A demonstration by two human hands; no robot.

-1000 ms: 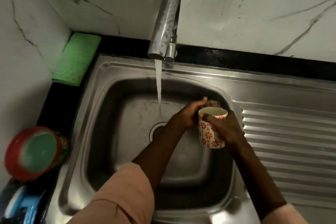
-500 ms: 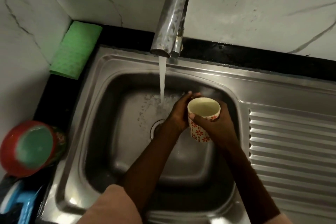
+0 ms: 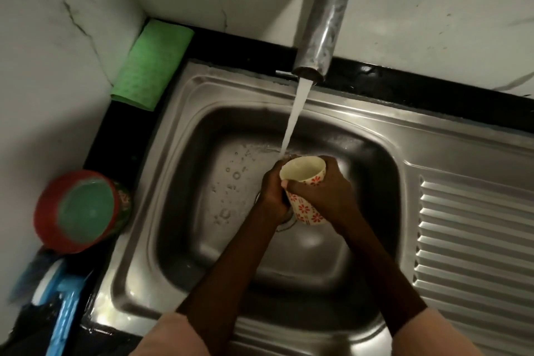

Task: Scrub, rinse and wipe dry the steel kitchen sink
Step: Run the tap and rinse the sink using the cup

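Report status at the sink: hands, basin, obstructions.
Left hand and right hand both grip white red-flowered cup under running steel tap. Steel sink wet, scrubbing not begun. Cup over drain.

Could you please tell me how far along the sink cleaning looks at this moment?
Done: nothing I can confirm; the sink basin is wet, with no suds visible. In hand: the left hand and right hand hold a flowered cup at the running tap stream, probably filling it to rinse. Left: wiping dry; the green cloth lies untouched in the corner.
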